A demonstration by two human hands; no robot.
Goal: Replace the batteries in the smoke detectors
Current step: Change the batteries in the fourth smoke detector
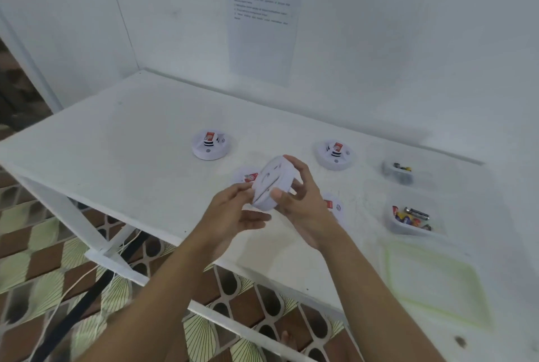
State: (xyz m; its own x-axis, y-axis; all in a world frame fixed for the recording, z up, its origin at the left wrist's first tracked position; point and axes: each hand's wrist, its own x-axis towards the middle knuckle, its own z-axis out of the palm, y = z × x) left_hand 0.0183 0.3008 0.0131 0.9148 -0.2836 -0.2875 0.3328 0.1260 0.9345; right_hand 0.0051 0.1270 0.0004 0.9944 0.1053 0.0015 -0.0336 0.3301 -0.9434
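Forearms are extended from the near edge over the white table (pixel 116 143), and below that edge a floor of brown and pale green tiles (pixel 43 268) is seen. At the near right of the table a flat pale sheet with a greenish border (pixel 431 283) is laid.

The held smoke detector (pixel 271 183) is kept above the middle of the table, clear of its surface. It is gripped by the right hand (pixel 303 210), with the thumb pressed on the near face and the fingers curled over the far rim. The left hand (pixel 233 207) is kept fairly straight and spread, with its upper fingertips touching the left rim. This detector is a white round disc, turned on edge and tilted. Its flat face is pointed toward the left and near side, and its widest line runs from near left up to far right. A seam is seen across the face.

Two more detectors are partly hidden behind the hands, one on the left (pixel 248 176) and one on the right (pixel 335 207). On the right, a near tub of batteries (pixel 411 218) and a far tub (pixel 398 170) are set. Farther back, two upright detectors with red labels are placed, left (pixel 210 146) and right (pixel 335 154). A printed sheet (pixel 262 20) is fixed to the wall; its text cannot be read.
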